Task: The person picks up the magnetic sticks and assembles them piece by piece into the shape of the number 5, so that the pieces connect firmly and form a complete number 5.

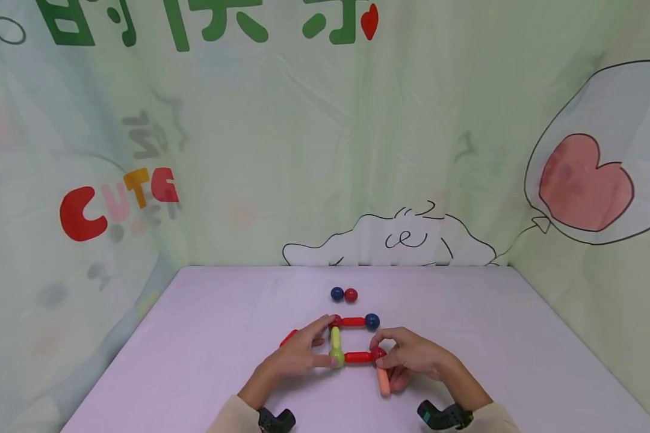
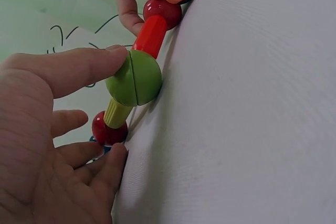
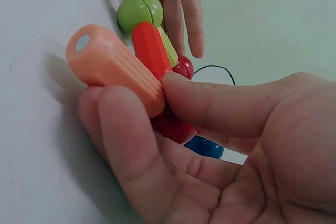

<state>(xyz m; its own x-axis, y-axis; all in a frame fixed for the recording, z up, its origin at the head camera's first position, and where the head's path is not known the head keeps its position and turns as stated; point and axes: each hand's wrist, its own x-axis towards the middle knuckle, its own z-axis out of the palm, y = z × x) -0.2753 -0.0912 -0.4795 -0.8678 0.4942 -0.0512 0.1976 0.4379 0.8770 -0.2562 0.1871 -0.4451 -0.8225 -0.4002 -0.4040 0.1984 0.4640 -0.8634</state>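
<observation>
Magnetic sticks and balls are joined into a frame on the table. Its green ball (image 2: 134, 78) is touched by the thumb of my left hand (image 1: 298, 352), whose fingers reach along the yellow stick (image 1: 335, 338) to the far red ball (image 2: 108, 129). My right hand (image 1: 411, 356) pinches the near red ball (image 2: 162, 13) between thumb and index finger. From that ball an orange stick (image 3: 113, 69) points toward me, above its other fingers. One red stick (image 1: 359, 357) links the green and near red balls; another red stick (image 1: 353, 322) runs to a blue ball (image 1: 372, 321).
Behind the frame, a loose blue ball (image 1: 337, 294) and a loose red ball (image 1: 351, 295) sit side by side. A red piece (image 1: 288, 338) lies left of my left hand, partly hidden. The pale table (image 1: 184, 349) ends at a printed curtain (image 1: 238, 150).
</observation>
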